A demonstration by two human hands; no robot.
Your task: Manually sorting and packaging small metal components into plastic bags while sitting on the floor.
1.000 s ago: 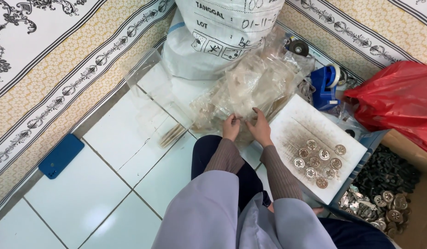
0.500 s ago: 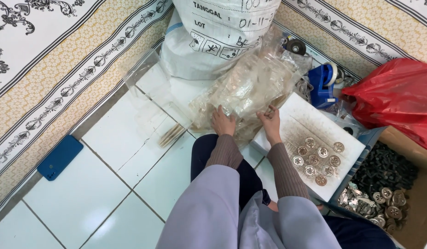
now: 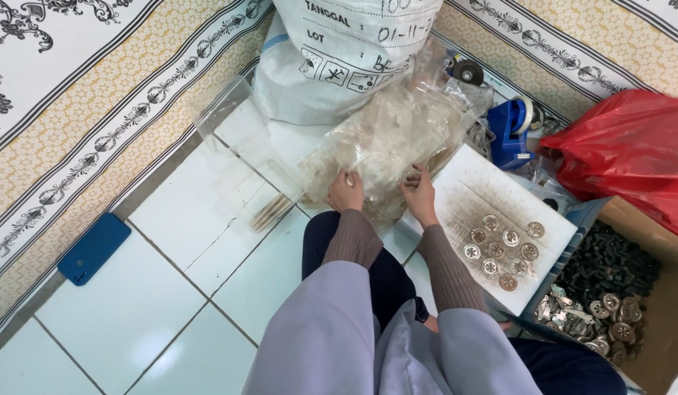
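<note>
A big clear plastic bag [image 3: 389, 139], crumpled and full of small clear packets, lies on the white tiled floor in front of me. My left hand [image 3: 345, 192] grips its lower edge with the fingers curled into the plastic. My right hand [image 3: 419, 193] holds the same edge a little to the right. Just right of that hand lies a white board [image 3: 471, 201] carrying several round silver metal discs [image 3: 501, 252].
A white woven sack [image 3: 339, 58] stands behind the bag. Flat clear sleeves [image 3: 240, 157] lie left of it. A blue phone [image 3: 94, 249] rests by the patterned rug. At right are a blue tape dispenser [image 3: 511, 132], a red plastic bag [image 3: 631, 157] and a box of dark parts [image 3: 609, 267].
Both hands have moved up from my knees into the clear bag's lower edge and spread apart, taking hold of it. The view has tipped slightly.
</note>
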